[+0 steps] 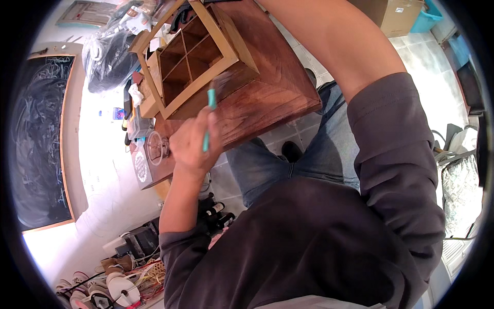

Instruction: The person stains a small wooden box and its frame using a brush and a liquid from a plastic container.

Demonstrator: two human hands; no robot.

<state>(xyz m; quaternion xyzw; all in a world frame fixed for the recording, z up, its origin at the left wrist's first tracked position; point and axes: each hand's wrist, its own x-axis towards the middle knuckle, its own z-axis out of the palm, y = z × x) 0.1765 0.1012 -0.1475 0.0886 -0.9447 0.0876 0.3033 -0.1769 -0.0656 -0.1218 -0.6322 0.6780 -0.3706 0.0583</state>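
My left hand (194,141) is closed around a thin brush with a turquoise handle (211,98). The brush's tip is blurred and lies close to the near side of a wooden box (242,59). Inside the box are several square compartments, and a light wooden frame (203,85) stands at its open face. The box rests on a reddish-brown wooden table (288,92). My right forearm (329,36) reaches across the upper edge of the picture, and the right hand lies beyond it. Beside my left wrist is a clear round container (157,148).
A black bag in clear plastic (110,56) and assorted clutter crowd the table's left side by the wall. A chalkboard (41,139) is at far left. Shoes (95,293) and dark bottles (216,208) are below. A cardboard box (393,18) stands at upper right.
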